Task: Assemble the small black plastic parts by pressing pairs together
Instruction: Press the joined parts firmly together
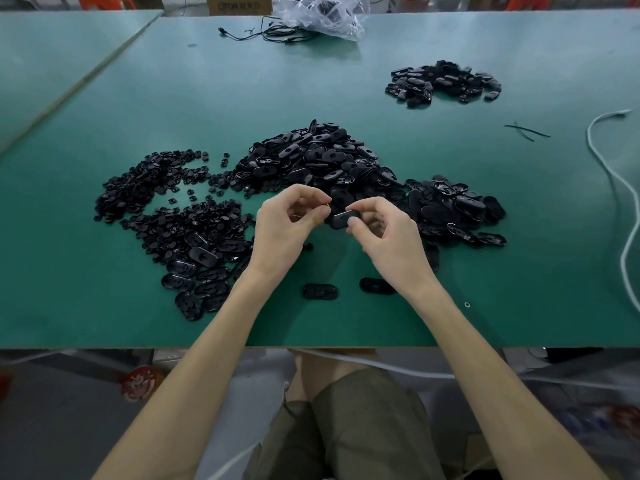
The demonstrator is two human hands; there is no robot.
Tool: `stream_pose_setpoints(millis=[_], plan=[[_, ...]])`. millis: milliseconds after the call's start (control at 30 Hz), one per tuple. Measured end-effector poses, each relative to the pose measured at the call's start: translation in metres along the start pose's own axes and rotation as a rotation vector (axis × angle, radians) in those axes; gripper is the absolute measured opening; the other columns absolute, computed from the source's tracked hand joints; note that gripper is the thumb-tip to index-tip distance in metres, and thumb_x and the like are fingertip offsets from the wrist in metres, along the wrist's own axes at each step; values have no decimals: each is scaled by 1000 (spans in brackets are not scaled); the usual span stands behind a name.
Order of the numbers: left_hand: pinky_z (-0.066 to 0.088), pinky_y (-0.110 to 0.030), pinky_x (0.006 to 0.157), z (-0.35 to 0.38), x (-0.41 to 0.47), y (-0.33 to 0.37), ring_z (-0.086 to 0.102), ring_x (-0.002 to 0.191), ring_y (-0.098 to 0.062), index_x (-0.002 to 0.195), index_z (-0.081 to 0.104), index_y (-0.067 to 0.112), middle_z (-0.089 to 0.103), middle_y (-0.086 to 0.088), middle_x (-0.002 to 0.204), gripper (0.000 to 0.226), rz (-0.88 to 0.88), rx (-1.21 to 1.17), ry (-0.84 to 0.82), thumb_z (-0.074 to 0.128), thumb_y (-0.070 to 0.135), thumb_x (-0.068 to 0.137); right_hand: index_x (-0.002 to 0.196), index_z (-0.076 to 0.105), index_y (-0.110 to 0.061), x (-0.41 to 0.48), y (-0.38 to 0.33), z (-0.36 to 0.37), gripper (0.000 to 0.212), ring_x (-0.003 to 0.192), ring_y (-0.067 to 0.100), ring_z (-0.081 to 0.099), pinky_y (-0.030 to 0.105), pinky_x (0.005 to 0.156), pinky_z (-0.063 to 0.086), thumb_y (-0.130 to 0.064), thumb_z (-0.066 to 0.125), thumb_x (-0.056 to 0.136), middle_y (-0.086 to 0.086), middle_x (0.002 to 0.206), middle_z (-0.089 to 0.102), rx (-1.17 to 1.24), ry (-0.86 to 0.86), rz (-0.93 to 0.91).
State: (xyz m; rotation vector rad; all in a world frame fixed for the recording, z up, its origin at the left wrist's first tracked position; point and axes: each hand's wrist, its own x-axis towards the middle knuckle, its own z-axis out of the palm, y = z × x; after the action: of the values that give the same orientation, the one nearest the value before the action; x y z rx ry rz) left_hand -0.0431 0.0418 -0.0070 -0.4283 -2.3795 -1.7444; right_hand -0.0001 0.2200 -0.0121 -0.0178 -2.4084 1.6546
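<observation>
While both hands hang just above the green desk [207, 98], the right hand [384, 237] pinches a black oval part [343, 218] between thumb and curled fingers, flat face up. The left hand [287, 226] is curled too, thumb and forefinger meeting right at that part's left end; whether they nip a small piece there, I cannot tell. Behind the hands sits the big heap of oval shells [322, 157], spilling off to the right. To the left, a spread of small round pieces [152, 192]. A separate pile [443, 83] lies far back on the right. Two loose ovals [320, 291] rest between the wrists. A white cable [616, 188] snakes down the right edge.
</observation>
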Motion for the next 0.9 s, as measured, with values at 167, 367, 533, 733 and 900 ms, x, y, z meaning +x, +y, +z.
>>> stream_pose_setpoints(millis=[167, 367, 533, 733, 900], plan=[[57, -24, 81, -3, 0, -3, 75, 79, -16, 101, 76, 10, 79, -3, 93, 13, -19, -123, -11, 80, 5, 89, 109, 71, -24, 0, 0, 1, 10, 89, 14, 72, 43, 81, 61, -20, 69, 100, -3, 90, 75, -7, 4, 5], [62, -35, 86, -3, 1, -3, 75, 82, -25, 99, 78, 9, 79, -5, 93, 13, -30, -127, -40, 82, 7, 87, 116, 76, -22, 3, 0, -1, 18, 80, 4, 66, 37, 79, 61, -19, 66, 102, -12, 89, 73, -51, 14, -20], [61, -33, 83, -2, 2, -6, 75, 81, -22, 96, 78, 15, 80, 0, 91, 12, -31, -99, -103, 82, 7, 87, 117, 77, -22, 4, 1, 0, 19, 80, 1, 66, 21, 74, 51, -17, 66, 102, -15, 90, 73, -54, -1, -38], [59, -23, 83, 0, 0, -6, 76, 87, -14, 94, 78, 19, 79, 4, 92, 15, -1, -66, -118, 82, 7, 87, 118, 75, -21, 1, -1, 0, 19, 85, 6, 69, 22, 76, 54, -14, 66, 102, -11, 101, 73, -27, -8, -62], [60, -26, 85, 2, -2, -4, 76, 88, -16, 97, 77, 13, 79, 0, 93, 13, 12, -48, -136, 82, 7, 87, 128, 67, -17, 0, 0, -2, 29, 81, 12, 75, 27, 74, 58, -9, 69, 100, -2, 102, 73, 14, -55, -49]])
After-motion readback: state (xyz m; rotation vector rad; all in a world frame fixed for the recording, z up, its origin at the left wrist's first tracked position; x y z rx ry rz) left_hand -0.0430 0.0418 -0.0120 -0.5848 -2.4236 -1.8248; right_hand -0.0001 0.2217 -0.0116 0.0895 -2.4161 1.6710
